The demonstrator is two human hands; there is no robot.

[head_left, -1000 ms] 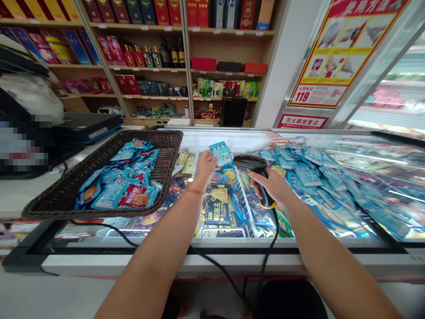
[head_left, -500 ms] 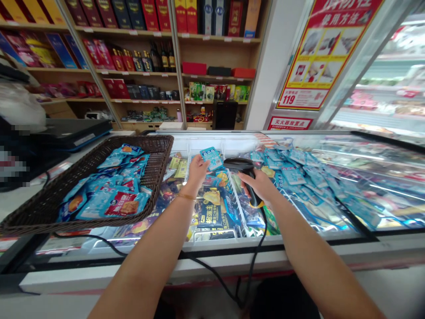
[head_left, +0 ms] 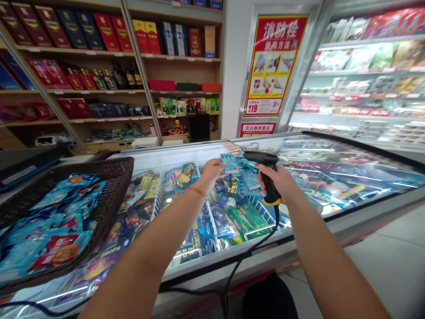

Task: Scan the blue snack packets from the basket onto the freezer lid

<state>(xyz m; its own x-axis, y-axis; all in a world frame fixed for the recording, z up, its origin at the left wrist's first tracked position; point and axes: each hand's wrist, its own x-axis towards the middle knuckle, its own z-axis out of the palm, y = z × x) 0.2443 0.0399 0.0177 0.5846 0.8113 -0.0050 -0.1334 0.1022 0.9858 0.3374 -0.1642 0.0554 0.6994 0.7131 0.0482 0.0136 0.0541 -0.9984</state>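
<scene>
My left hand (head_left: 212, 172) pinches a light-blue snack packet (head_left: 230, 164) by its left edge, above the freezer's glass top. My right hand (head_left: 277, 180) grips the handle of a black barcode scanner (head_left: 269, 181) with a yellow-orange base. The scanner's head points left, toward the packet. A pile of similar blue packets (head_left: 251, 182) lies on the glass behind and below the scanner, partly hidden by it. At the left, a dark brown wicker basket (head_left: 117, 195) holds more blue packets (head_left: 63, 221), some with red fronts.
Under the glass of the chest freezer (head_left: 199, 275), wire dividers separate bagged frozen goods. The scanner's black cable (head_left: 244, 254) hangs over the front edge. Shelves of boxes (head_left: 186, 57) stand behind, with a red and yellow sign (head_left: 275, 66) and a lit refrigerated display (head_left: 361, 75) at right.
The view has swung right, so the basket sits farther left. Both hands have moved right over the freezer with the packet and scanner, bringing them to the blue pile.
</scene>
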